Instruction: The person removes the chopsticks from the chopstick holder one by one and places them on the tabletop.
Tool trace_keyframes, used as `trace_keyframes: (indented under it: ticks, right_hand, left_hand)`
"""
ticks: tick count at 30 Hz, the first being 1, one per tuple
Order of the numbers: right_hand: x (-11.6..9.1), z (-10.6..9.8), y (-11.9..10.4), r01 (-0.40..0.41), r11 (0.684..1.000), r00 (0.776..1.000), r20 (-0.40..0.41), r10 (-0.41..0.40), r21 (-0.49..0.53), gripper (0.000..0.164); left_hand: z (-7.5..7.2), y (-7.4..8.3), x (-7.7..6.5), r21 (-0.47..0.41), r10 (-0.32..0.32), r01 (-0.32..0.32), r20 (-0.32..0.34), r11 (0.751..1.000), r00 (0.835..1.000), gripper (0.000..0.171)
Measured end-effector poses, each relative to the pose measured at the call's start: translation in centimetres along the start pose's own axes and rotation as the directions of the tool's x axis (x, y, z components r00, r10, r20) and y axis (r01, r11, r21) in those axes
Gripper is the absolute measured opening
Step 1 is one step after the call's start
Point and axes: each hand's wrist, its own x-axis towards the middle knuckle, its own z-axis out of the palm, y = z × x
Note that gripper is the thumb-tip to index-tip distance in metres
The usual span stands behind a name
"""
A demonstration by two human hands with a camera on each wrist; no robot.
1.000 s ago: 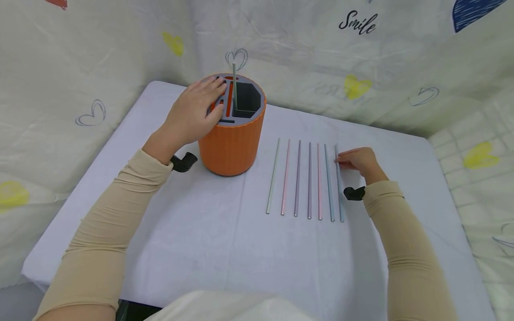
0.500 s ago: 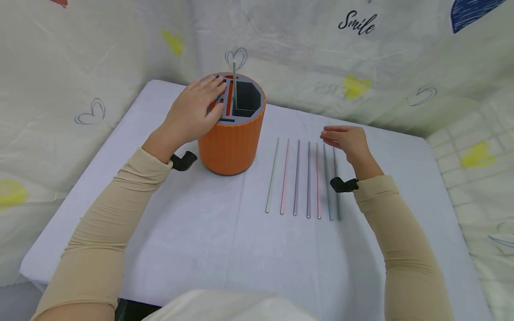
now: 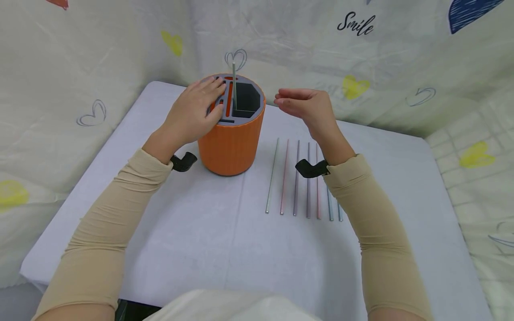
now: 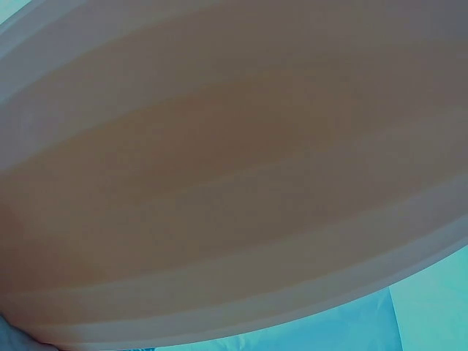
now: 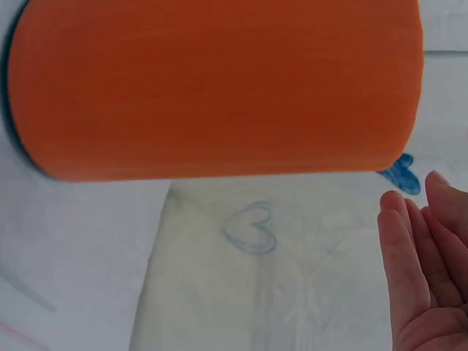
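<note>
My left hand (image 3: 194, 108) rests with extended fingers on the grey slotted top (image 3: 245, 118) of an orange cylindrical organizer (image 3: 230, 149). A pale green stick (image 3: 234, 73) stands upright in the top, beside a large dark compartment. To the right of the organizer, my right hand (image 3: 308, 107) is raised above the table, its fingers fairly straight and grouped, nothing visible between them. The right wrist view shows the organizer's side (image 5: 219, 88) near these fingers (image 5: 404, 256), apart from them. A blurred brownish curved surface (image 4: 241, 168) fills most of the left wrist view.
Several thin sticks lie side by side on the white-covered table (image 3: 209, 249): a green stick (image 3: 272, 176), a pink stick (image 3: 284, 178), a purple stick (image 3: 296, 191) and others partly under my right forearm. A patterned curtain (image 3: 297, 49) hangs behind the table.
My right hand has left the rightmost blue stick, rising and moving left toward the organizer. The sticks on the table stay in place. My left hand has not moved.
</note>
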Motion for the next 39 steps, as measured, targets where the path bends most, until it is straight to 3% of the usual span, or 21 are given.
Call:
trace_keyframes:
  ticks: [8,13,21,30,33,36,39]
  right_hand:
    - [0.2,3.5,-2.3,0.104,0.994,0.991,0.093,-0.099,-0.046,0.034]
    - [0.6,5.4,-2.5,0.167,0.974,0.979,0.139,-0.146,-0.154,0.035]
    - [1.2,7.6,-2.5,0.177,0.949,0.975,0.179,-0.133,-0.259,0.035]
    - [1.3,8.3,-2.6,0.182,0.928,0.978,0.162,-0.134,-0.325,0.026]
    - [1.1,8.1,-2.9,0.184,0.940,0.979,0.137,-0.150,-0.287,0.024]
    - [0.8,7.6,-3.8,0.218,0.960,0.973,0.115,-0.200,-0.175,0.021]
    - [0.3,6.9,-5.5,0.287,0.957,0.954,0.104,-0.281,-0.049,0.017]
  left_hand:
    - [-0.1,0.0,-0.1,0.001,0.000,0.000,-0.005,1.000,1.000,0.056]
    - [-0.1,-0.1,-0.1,-0.005,0.002,-0.002,-0.011,1.000,1.000,0.056]
    - [0.0,-0.2,-0.1,-0.011,0.011,-0.011,-0.013,1.000,1.000,0.057]
    - [0.1,-0.2,0.0,-0.018,0.015,-0.015,-0.017,1.000,1.000,0.056]
    - [0.1,-0.2,0.0,-0.013,0.012,-0.012,-0.012,1.000,1.000,0.056]
    - [0.2,-0.2,0.1,-0.009,0.010,-0.010,-0.007,1.000,1.000,0.057]
    - [0.2,-0.1,0.1,-0.008,0.011,-0.011,-0.012,1.000,1.000,0.057]
